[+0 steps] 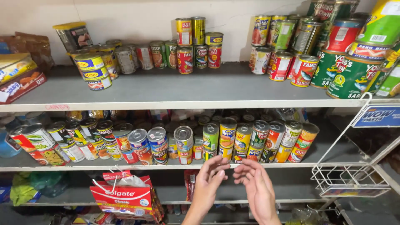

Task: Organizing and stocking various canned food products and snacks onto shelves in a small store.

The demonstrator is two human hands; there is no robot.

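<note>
My left hand and my right hand are raised side by side below the front edge of the middle shelf, fingers loosely apart and holding nothing. Just above them a row of stacked tin cans with colourful labels lines the middle shelf. The nearest cans are those with green and yellow labels right over my left fingertips. Neither hand touches a can.
The grey upper shelf carries groups of cans: short yellow ones at left, a stack at centre, large green ones at right. A white wire rack hangs at right. Red toothpaste boxes hang lower left.
</note>
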